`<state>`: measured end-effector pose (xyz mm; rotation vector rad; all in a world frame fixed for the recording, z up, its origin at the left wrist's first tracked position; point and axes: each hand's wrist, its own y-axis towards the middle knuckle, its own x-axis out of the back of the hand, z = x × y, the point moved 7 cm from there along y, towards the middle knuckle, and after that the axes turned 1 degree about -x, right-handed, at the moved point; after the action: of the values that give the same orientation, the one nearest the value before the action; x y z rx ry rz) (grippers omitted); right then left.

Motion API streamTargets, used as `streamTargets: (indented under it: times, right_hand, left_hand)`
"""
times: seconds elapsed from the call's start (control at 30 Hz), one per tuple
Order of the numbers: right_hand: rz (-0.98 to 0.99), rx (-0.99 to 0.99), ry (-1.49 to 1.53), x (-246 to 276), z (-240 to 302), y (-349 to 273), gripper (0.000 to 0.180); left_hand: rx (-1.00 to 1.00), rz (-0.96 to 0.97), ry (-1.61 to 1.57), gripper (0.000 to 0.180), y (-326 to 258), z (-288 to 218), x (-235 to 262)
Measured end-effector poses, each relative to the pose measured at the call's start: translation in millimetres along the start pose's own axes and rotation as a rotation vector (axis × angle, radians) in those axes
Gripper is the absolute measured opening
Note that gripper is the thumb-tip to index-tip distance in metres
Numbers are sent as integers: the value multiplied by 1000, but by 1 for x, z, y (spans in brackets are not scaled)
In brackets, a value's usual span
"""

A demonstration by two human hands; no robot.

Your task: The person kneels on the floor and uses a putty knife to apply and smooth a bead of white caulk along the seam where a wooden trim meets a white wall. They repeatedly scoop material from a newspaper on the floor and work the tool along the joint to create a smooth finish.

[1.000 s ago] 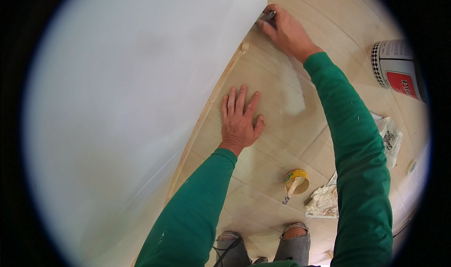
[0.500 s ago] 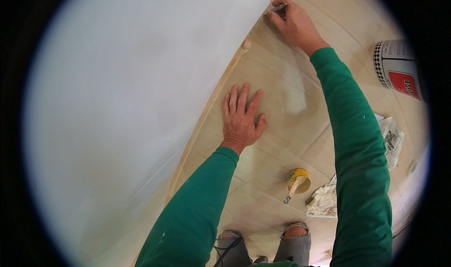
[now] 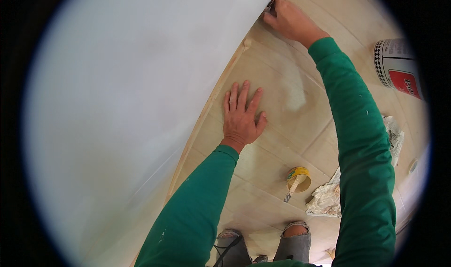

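My left hand (image 3: 241,116) lies flat on the tiled floor (image 3: 300,135), fingers spread, holding nothing. It rests close to the strip of tan tape (image 3: 206,109) that runs along the foot of the white wall (image 3: 141,79). Farther off, my right hand (image 3: 293,20) is closed round a small dark flat tool (image 3: 269,6), seemingly a scraper. The tool is at the wall's lower edge, past the rumpled end of the tape. Most of it is hidden by my fingers, so its exact kind is unclear.
A yellow-rimmed tin (image 3: 304,180) stands near my knees with a smeared, pale-handled tool (image 3: 293,187) in it. Crumpled papers (image 3: 326,199) lie beside my right forearm. At the far right is a large white-and-red can (image 3: 399,69); a small roll (image 3: 413,166) sits below it.
My right hand has moved slightly left and away from me, bringing the flat tool to the wall's lower edge. My left hand has stayed in place.
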<state>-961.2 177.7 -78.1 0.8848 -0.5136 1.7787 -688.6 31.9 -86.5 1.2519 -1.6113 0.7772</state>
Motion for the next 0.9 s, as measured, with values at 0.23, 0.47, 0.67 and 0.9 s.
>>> streamTargets:
  times: [0.23, 0.47, 0.67, 0.9]
  right_hand:
    - [68, -18, 170, 1, 2, 4, 42]
    - [82, -53, 26, 0, 16, -3, 41]
    - [-58, -146, 247, 0, -14, -5, 44]
    - [-40, -183, 327, 0, -6, -13, 46]
  left_hand:
    - [2, 5, 3, 71, -2, 1, 1]
    - [6, -9, 2, 70, -3, 4, -1]
    - [7, 3, 2, 70, 0, 1, -1]
    - [24, 11, -13, 70, -1, 2, 0]
